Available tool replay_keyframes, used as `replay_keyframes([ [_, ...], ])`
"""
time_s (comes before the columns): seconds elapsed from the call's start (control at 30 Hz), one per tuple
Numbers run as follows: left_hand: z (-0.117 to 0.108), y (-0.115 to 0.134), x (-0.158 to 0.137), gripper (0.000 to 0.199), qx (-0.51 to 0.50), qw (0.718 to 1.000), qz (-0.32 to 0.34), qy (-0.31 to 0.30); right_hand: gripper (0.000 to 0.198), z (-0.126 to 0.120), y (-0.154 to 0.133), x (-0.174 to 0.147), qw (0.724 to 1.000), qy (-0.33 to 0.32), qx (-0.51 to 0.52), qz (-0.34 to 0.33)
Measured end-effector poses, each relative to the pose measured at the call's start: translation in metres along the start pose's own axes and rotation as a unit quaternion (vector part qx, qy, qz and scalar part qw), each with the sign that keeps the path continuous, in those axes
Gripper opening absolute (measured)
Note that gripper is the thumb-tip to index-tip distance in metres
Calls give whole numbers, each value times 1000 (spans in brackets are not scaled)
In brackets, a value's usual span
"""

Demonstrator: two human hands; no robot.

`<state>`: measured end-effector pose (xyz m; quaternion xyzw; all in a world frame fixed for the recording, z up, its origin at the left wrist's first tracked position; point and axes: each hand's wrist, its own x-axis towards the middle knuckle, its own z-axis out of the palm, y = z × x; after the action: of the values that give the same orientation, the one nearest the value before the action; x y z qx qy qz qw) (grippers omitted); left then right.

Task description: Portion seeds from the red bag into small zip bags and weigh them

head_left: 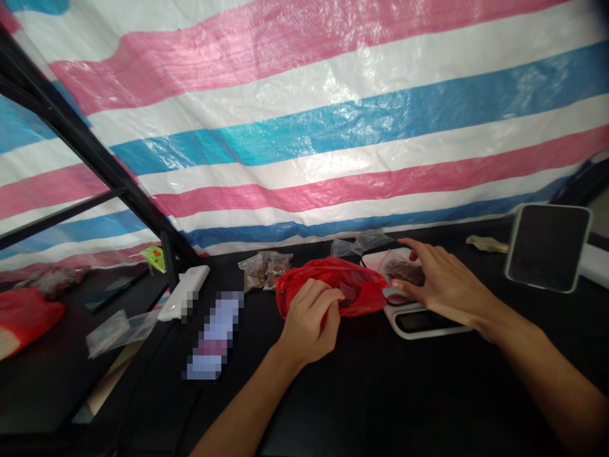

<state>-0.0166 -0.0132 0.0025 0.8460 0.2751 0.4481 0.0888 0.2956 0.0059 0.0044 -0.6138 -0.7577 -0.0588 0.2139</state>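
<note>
My left hand (311, 320) lies over the near rim of a crumpled red plastic bag (295, 279), fingers curled together at its mouth. Whatever is in those fingertips is hidden; something dark shows inside the bag beside them. To the right, my right hand (442, 276) has thumb and fingers on either side of a small clear plastic bag (404, 271) with brown bits inside, and holds it over the white scale (412, 331). The scale's dark display faces me, and my right hand partly covers the scale.
Small filled clear bags (266, 270) lie left of the red bag; flat clear bags (359, 244) lie behind it. A phone (214, 336), blurred out, and a white power bank (185, 292) are at left. A dark-screened tablet-like device (547, 247) stands right. Striped sheeting (333, 139) hangs behind.
</note>
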Motion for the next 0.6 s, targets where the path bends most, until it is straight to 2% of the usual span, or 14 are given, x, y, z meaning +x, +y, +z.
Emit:
replay_keyframes([
  [0.13,2,-3,-2,21,-20,999,2,33,82,1,4,1,1000,-8,21,6],
  [0.33,1,-7,-1,20,-7,989,-52,138,82,6,4,-1,999,-7,35,9],
  [0.43,1,-11,-2,20,3,985,-65,158,68,10,5,0,997,-7,78,16],
  [0.6,0,-14,-2,21,14,986,-79,145,44,7,1,4,975,30,221,14],
])
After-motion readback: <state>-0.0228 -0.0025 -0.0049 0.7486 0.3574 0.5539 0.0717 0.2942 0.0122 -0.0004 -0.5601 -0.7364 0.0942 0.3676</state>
